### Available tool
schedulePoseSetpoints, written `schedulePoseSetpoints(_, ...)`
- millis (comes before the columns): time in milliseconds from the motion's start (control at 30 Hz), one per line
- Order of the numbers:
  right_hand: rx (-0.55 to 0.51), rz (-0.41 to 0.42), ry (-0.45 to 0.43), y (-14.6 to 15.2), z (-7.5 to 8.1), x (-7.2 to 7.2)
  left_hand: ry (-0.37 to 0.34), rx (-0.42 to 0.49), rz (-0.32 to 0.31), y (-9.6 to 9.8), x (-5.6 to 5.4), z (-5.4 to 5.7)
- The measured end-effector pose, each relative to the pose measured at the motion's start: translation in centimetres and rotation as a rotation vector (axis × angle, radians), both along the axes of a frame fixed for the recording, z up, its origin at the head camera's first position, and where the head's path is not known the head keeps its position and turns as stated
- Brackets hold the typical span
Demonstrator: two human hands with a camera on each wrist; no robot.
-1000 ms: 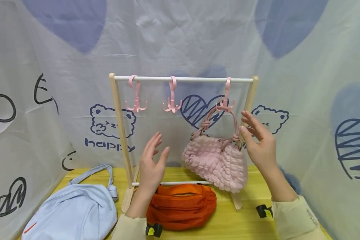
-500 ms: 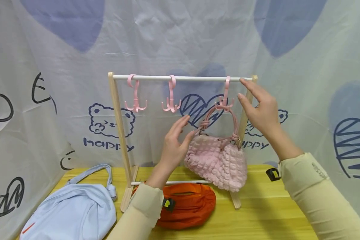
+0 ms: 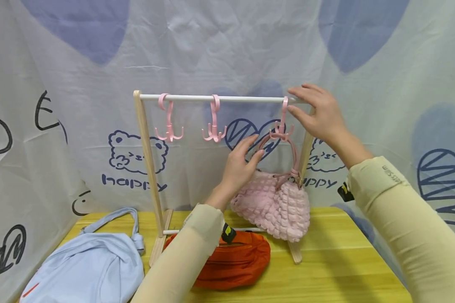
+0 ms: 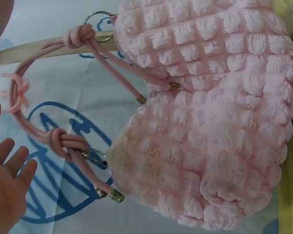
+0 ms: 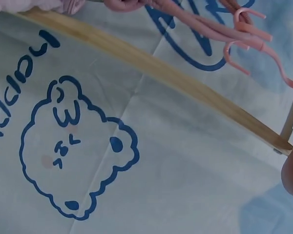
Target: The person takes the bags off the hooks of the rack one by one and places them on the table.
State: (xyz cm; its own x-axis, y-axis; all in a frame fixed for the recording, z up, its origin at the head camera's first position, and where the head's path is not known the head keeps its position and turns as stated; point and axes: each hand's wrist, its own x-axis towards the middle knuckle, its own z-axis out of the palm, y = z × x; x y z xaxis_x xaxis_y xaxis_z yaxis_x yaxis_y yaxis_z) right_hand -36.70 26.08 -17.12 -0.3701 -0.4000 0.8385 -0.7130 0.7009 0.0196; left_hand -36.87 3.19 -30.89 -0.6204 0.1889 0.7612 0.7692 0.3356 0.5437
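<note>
A puffy pink handbag (image 3: 273, 206) hangs by its knotted handle (image 4: 31, 58) from the right-hand pink hook (image 3: 283, 115), which is hung over the white rod (image 3: 246, 99) of a small rack. My right hand (image 3: 320, 111) is at the rod's right end, fingers and thumb loosely apart at the top of that hook. Only an edge of this hand shows in the right wrist view. My left hand (image 3: 240, 164) is raised at the left of the bag's handle, fingers extended and nothing in them. It overlaps part of the handle in the head view.
Two more pink hooks (image 3: 169, 122) hang on the rod at left and middle. An orange waist bag (image 3: 246, 261) lies in front of the rack on the yellow wooden table (image 3: 326, 269). A pale blue backpack (image 3: 98, 261) lies at left. Printed cloth walls surround the table.
My right hand has risen from beside the handbag's handle to the rod, then moved left to the hook. My left hand has moved up and right toward the handle. The handbag stays hanging.
</note>
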Motion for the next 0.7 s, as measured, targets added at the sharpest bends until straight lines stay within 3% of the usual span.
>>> schedulePoseSetpoints(167, 0.019, 0.008, -0.017, -0.2, -0.1, -0.6, -0.029, -0.035, -0.002, 1.4, -1.0, 0.0)
schedulePoseSetpoints(433, -0.040, -0.022, -0.082, -0.2, -0.6, -1.3, -0.092, 0.017, 0.003, 2.3, -2.2, 0.7)
schedulePoseSetpoints(600, -0.048, -0.042, -0.120, -0.1, -0.6, -1.6, -0.115, 0.068, 0.020, 2.5, -2.3, 1.1)
schedulePoseSetpoints(700, -0.056, -0.039, -0.128, 0.0, -0.7, -1.5, -0.127, 0.104, -0.009, 2.9, -2.2, 1.1)
